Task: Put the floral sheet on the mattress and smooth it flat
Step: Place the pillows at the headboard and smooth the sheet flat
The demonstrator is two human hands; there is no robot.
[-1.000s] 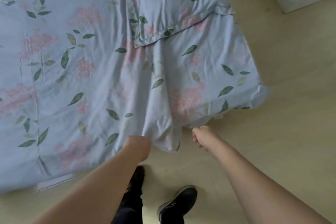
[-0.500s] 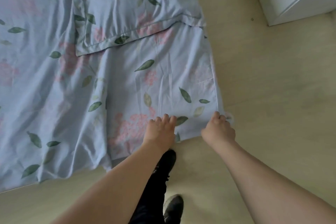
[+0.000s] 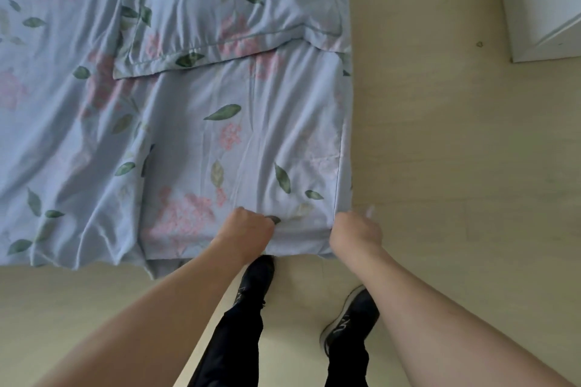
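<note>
Floral sheet (image 3: 251, 141), soft, creased blue cotton, hides the mattress beneath your view; its left side runs off frame. Your left hand (image 3: 248, 229) and right hand (image 3: 355, 231), apart, each bunch fabric along the near edge, fingers curled out of sight.

Pale wood-look floor (image 3: 440, 166) extending along the near edge and the right side of the scene. A white cabinet (image 3: 547, 0) stands on it at the far right corner. A small dark speck (image 3: 480, 44) lies on the floor just left of the cabinet base. Near centre: two black sneakers, left (image 3: 256, 278) and right (image 3: 352, 317), below black trouser legs (image 3: 232, 345).
</note>
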